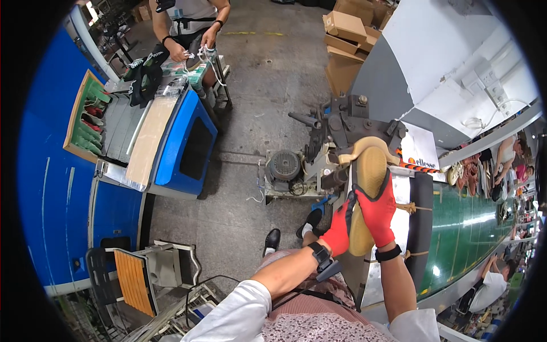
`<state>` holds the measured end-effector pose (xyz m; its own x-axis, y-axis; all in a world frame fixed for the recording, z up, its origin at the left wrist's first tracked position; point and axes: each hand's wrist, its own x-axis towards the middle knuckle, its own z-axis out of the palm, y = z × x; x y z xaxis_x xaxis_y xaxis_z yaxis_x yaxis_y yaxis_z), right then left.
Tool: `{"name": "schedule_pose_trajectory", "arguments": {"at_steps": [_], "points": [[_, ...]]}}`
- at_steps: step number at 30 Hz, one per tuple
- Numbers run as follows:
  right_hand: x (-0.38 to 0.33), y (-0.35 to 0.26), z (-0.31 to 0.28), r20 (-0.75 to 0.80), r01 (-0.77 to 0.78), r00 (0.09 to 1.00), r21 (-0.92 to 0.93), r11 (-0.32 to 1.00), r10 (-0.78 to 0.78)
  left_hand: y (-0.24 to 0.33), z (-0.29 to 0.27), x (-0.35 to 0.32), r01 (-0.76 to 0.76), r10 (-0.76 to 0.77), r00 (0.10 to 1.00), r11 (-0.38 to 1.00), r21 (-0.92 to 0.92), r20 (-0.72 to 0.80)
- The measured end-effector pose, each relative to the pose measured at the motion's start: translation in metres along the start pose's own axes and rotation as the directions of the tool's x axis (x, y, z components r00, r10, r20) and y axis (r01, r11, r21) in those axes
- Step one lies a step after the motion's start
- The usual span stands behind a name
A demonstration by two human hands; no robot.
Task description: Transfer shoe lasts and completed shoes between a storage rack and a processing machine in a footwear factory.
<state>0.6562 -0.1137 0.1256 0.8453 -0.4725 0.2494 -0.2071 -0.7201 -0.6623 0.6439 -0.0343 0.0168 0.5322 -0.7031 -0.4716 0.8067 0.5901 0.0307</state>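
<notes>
A shoe (370, 171) is held with its tan gum sole turned up, its far end against a curved tan pad (358, 149) on a dark metal machine (354, 117). My left hand (340, 227), in a red glove with dark fingertips, grips the shoe's left side. On the other side my right hand (380, 212), gloved alike, is closed round it, fingers reaching over the sole's edge. The shoe's upper is mostly hidden beneath the sole and my gloves.
A motor (284, 165) sits left of the machine. Right of my hands are a dark padded roll (420, 228) and a green conveyor belt (461, 228). Across the aisle, a person (191, 28) handles white laces beside a blue cabinet (182, 148). A chair (137, 273) stands at lower left.
</notes>
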Motion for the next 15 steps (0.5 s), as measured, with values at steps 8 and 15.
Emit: {"name": "schedule_pose_trajectory", "arguments": {"at_steps": [8, 15], "points": [[-0.017, 0.003, 0.001, -0.096, 0.084, 0.992, 0.011, 0.996, -0.082, -0.004, -0.017, 0.002, -0.079, 0.075, 0.996, 0.99, 0.115, 0.042], [-0.082, -0.005, -0.016, -0.171, -0.097, 0.978, 0.136, 0.986, 0.12, 0.035, 0.006, -0.089, 0.064, -0.066, 0.998, 0.846, 0.529, -0.014]]}}
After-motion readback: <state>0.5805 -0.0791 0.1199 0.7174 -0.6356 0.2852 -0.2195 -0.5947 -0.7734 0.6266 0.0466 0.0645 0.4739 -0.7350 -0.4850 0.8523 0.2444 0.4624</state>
